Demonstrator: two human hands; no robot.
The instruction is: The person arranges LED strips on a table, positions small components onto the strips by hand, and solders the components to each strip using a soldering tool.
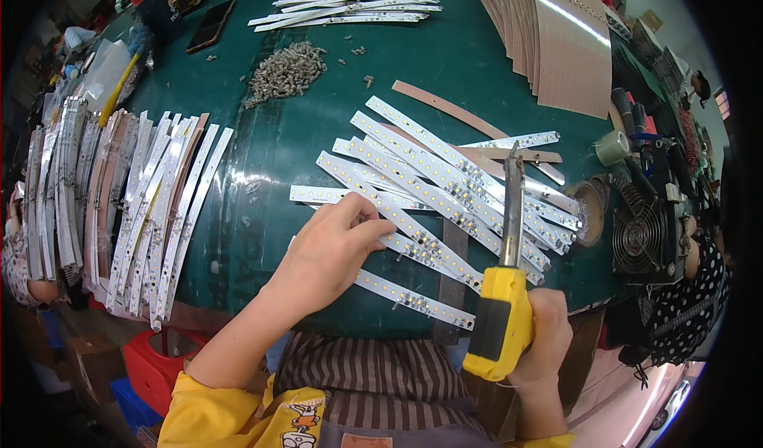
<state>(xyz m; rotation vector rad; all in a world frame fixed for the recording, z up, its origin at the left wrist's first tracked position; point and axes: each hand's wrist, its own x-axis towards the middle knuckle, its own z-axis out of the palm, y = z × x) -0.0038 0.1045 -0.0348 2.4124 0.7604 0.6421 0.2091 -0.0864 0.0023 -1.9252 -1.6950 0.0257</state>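
Note:
My left hand (338,245) is closed in a pinch over the near strips; whatever its fingertips hold is hidden. Under and beside it lie white LED strips (397,210), curved boards dotted with small yellowish chips and circuit parts. One near LED strip (421,303) runs out from beneath this hand toward the lower right. At the right, my right hand (547,333) is wrapped round the handle of a yellow and black soldering gun (501,321). Its metal barrel points up and away, with the tip above the far right side of the strip pile.
On the green table (262,154) lie a heap of small metallic parts (288,71), another LED strip pile (350,9) and a phone (211,27). Stacked strips (151,202) line the left. Tan boards (568,51), a solder spool (612,148) and a fan (642,241) stand right.

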